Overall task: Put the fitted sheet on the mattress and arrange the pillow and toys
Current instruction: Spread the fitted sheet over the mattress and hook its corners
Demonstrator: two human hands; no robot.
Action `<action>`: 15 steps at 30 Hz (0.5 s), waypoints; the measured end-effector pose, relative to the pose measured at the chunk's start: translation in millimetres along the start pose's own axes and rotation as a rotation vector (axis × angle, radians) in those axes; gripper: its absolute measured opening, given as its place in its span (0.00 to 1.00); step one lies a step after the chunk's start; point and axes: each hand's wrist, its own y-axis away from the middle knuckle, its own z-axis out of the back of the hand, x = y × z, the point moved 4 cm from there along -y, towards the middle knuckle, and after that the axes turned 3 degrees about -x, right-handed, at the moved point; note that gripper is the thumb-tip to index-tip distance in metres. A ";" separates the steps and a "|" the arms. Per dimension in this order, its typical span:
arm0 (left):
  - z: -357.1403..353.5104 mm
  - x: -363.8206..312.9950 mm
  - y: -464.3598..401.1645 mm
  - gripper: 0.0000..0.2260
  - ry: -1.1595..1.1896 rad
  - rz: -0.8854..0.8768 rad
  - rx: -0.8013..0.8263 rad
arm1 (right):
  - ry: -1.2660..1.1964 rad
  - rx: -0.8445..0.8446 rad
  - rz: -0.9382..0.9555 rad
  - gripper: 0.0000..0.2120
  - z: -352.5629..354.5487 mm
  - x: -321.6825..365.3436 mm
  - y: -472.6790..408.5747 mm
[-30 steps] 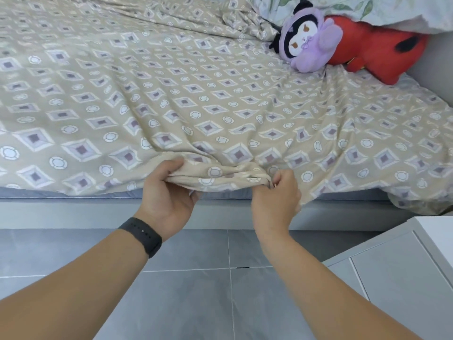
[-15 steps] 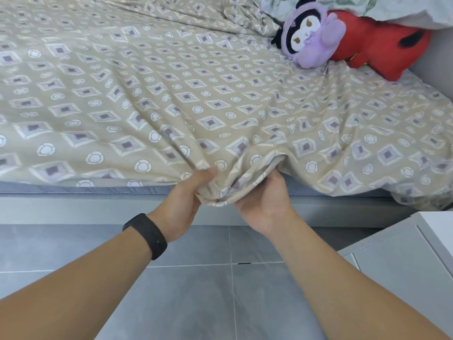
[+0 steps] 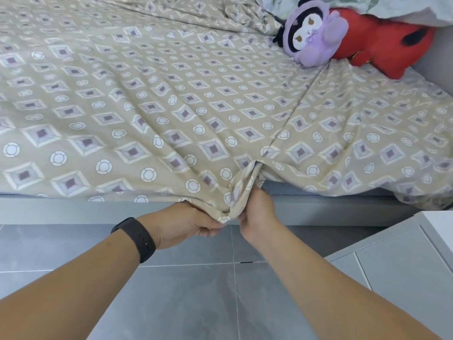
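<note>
A beige fitted sheet [image 3: 171, 99] with diamond and circle print lies spread over the mattress [image 3: 294, 191], whose grey side shows under the lifted hem. My left hand [image 3: 186, 223] and my right hand [image 3: 257, 212] both grip a bunched fold of the sheet's near edge, pulled down in front of the bed frame. At the far right lie a purple plush toy [image 3: 311, 35] and a red plush toy [image 3: 382, 47]. A leaf-print pillow [image 3: 404, 8] sits partly over the toys at the top right corner.
The grey bed frame [image 3: 73, 209] runs along the near side. Grey floor tiles [image 3: 196, 290] lie below my arms. A white cabinet [image 3: 404, 266] stands at the lower right, close to my right forearm. A grey headboard [image 3: 441, 52] rises at the right.
Both hands came closer together and lower, drawing the gathered sheet edge down over the mattress side. The view moved nearer to the bed.
</note>
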 end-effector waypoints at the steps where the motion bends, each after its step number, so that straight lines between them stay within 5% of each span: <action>1: 0.4 0.5 -2.2 0.05 -0.021 -0.013 -0.052 | -0.030 0.033 0.013 0.13 -1.8 1.6 3.1; 7: 4.5 -0.3 -9.0 0.16 0.214 0.076 -0.181 | -0.424 0.112 0.099 0.20 16.4 50.6 6.0; 11: 33.3 -0.7 -22.6 0.20 0.280 0.064 -0.410 | -0.618 -0.153 0.162 0.14 59.4 77.9 2.2; 15: 30.8 6.1 -33.6 0.22 0.274 0.077 -0.650 | -0.431 -0.562 0.150 0.07 97.8 57.9 -10.1</action>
